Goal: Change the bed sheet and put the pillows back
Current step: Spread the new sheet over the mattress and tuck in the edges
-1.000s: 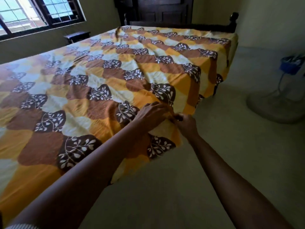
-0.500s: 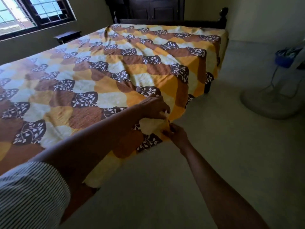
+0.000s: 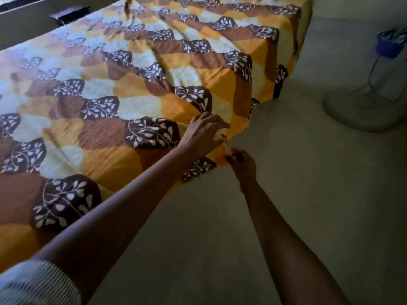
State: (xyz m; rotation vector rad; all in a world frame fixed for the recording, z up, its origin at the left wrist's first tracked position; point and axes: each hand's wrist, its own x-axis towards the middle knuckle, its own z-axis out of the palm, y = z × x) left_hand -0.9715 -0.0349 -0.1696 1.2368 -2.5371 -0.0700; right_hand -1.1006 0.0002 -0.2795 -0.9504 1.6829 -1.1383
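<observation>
- The bed sheet (image 3: 136, 89), patterned in orange, brown and cream with leaf prints, covers the bed across the upper left and centre of the frame, its edge hanging over the near side.
- The left hand (image 3: 203, 134) rests at the sheet's edge, centre frame, fingers curled onto the fabric; whether it grips is unclear.
- The right hand (image 3: 242, 164), just below, pinches the hanging edge.
- A pedestal fan (image 3: 361, 111) stands on the floor (image 3: 286, 216) at the right, well apart.
</observation>
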